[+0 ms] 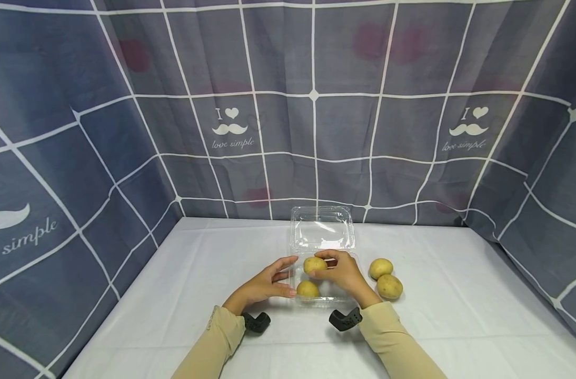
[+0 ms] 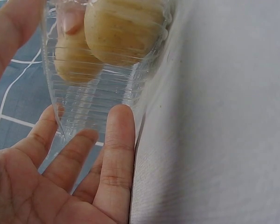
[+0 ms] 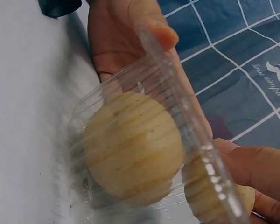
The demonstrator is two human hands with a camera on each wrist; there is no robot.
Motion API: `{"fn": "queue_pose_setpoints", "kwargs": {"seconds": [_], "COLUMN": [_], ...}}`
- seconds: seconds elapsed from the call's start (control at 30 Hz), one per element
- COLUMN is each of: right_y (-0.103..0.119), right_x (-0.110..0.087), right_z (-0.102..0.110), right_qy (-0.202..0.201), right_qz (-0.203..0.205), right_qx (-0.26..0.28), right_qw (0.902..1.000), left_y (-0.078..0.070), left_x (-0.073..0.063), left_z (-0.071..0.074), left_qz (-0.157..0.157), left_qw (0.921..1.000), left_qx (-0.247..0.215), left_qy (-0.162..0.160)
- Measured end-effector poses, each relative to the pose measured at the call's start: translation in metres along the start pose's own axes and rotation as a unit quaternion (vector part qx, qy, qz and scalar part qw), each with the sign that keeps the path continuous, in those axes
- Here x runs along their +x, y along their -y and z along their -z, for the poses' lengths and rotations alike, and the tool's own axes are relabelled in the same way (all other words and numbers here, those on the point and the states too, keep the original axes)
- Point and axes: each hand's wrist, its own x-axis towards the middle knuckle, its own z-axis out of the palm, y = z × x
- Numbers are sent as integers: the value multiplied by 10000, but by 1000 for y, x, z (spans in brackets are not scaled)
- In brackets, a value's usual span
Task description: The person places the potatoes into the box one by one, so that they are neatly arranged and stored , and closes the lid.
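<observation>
My right hand (image 1: 343, 272) pinches a yellow potato (image 1: 314, 264) between thumb and fingers, inside or just above the clear plastic clamshell box (image 1: 333, 301). A second potato (image 1: 307, 289) lies in the near left part of the box and looms large through the ribbed wall in the right wrist view. At the box's left side is my left hand (image 1: 268, 283), its thumb and fingers spread along the wall and rim. In the left wrist view those fingers (image 2: 119, 140) are extended against or close to the plastic, gripping nothing.
The box's clear lid (image 1: 322, 227) stands raised at the far side. Two more potatoes, one farther (image 1: 380, 268) and one nearer (image 1: 389, 287), sit on the white tablecloth (image 1: 458, 316) right of the box. A grey checked curtain (image 1: 288, 131) encloses the back and sides.
</observation>
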Motion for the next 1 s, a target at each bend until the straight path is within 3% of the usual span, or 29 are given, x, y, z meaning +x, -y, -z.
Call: {"fn": "queue_pose_setpoints", "kwargs": {"seconds": [0.43,1.0], "right_y": [0,4], "right_x": [4,9], "right_z": [-9,-18], "right_qy": [17,17], "right_qz": [117,-84], "right_qx": [-549,-829], "right_qw": [9984,9965], "left_y": [-2,-3], "left_x": [0,-1], "left_z": [-1,-2], "left_qz": [85,53], "left_qw": [9999,10000], "left_qx": [-87,35], "left_qy": [0,-58]}}
